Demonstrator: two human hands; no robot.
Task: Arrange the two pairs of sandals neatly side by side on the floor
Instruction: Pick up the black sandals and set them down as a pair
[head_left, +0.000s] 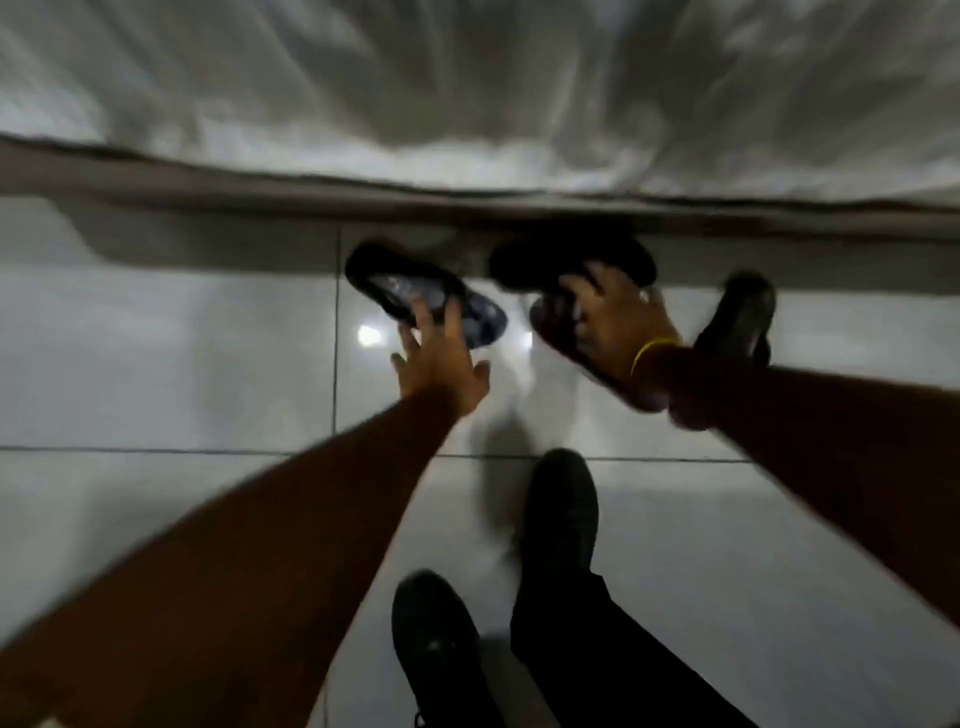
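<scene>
Looking down from the head camera, motion-blurred: four dark sandals lie scattered on a glossy white tiled floor (208, 364) beside a bed edge (260, 176). The left hand (441, 364), fingers spread apart, reaches onto a patterned sandal (415, 291). The right hand (618, 322), wearing a yellow wristband (652, 351), covers two overlapping sandals (566, 260); its grip cannot be made out. A fourth sandal (737, 317) lies just right.
</scene>
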